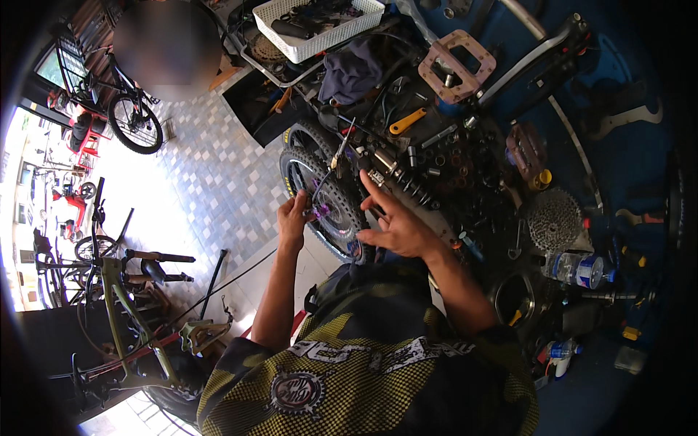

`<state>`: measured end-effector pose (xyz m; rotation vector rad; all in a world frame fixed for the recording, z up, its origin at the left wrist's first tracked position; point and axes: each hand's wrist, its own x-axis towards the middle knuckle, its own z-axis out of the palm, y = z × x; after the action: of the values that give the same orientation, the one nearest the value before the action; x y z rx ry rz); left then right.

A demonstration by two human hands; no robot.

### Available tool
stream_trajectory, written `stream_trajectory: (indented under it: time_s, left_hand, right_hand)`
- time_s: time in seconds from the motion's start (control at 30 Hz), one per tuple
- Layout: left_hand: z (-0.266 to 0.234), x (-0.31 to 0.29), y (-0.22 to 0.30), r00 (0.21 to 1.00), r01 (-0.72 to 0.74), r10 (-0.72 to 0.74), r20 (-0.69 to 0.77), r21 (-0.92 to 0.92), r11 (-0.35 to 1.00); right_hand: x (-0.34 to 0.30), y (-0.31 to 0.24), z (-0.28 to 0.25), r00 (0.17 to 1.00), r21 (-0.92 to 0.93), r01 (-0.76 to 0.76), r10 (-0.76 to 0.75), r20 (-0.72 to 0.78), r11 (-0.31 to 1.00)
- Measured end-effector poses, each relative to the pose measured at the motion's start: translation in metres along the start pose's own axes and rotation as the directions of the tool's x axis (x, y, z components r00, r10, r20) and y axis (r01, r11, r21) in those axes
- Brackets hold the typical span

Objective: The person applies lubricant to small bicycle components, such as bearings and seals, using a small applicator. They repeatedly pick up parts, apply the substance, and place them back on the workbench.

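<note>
Clock is reading from picture centre. Hands are working apart, one each side of it. Left hand point(292, 221) is sitting at 9, thumb and fingers pinching a thin dark cable point(320, 187); that cable is running from the fingertips toward 12, to a slim tool point(340, 151) showing some red. Purple part point(321, 211) is showing right by the left fingertips, in line with the middle of the knobby wheel point(349, 195); can't tell if it's being gripped or is belonging to the wheel. Wheel is standing behind and between the hands, a second tyre point(311, 132) showing just past it at 11. Right hand point(398, 231) is hovering at 3, fingers spread, index pointing toward 11. Coil shock point(398, 174) is lying on the cluttered bench between 1 and 2, near the right index. Yellow-orange arm-shaped part point(408, 121) is lying at 1, pinkish pedal point(451, 93) farther out that way. Blue-grey cloth point(350, 71) is lying at 12, white basket point(342, 42) sitting beyond it, holding parts. Cassette point(554, 219) is lying well out at 3, clear bottle point(567, 269) just below it. Green bike frame point(110, 270) is standing between 8 and 9; black bicycle point(134, 120) is standing at 10 on tiled floor point(211, 145).
</note>
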<state>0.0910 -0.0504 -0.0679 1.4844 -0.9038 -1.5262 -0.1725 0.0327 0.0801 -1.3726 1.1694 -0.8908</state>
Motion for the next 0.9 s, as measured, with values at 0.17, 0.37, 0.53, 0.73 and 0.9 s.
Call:
stream_trajectory:
  time_s: [0.17, 0.37, 0.53, 0.73, 0.9]
  left_hand:
    - [0.009, -0.004, -0.003, 0.986, -0.006, 0.018, 0.167, -0.071, 0.997]
    - [0.056, -0.011, 0.016, 0.920, -0.138, 0.116, 0.375, 0.033, 0.990]
    - [0.130, -0.006, 0.062, 0.666, -0.662, 0.440, 0.603, 0.205, 0.721]
    - [0.237, 0.040, 0.074, 0.420, -0.887, 0.385, 0.822, 0.281, 0.367]
    - [0.296, 0.076, 0.050, 0.381, -0.918, 0.254, 0.889, 0.396, -0.010]
  right_hand:
    - [0.005, 0.041, 0.020, 0.993, -0.078, 0.026, -0.034, -0.112, 0.997]
    - [-0.033, 0.029, -0.001, 0.974, -0.058, -0.071, 0.057, -0.220, 0.996]
    - [-0.093, 0.034, -0.044, 0.880, -0.125, -0.243, 0.164, -0.445, 0.962]
    - [-0.147, 0.015, -0.062, 0.718, -0.240, -0.411, 0.150, -0.680, 0.879]
    - [-0.179, 0.032, -0.063, 0.610, -0.303, -0.585, 0.162, -0.776, 0.752]
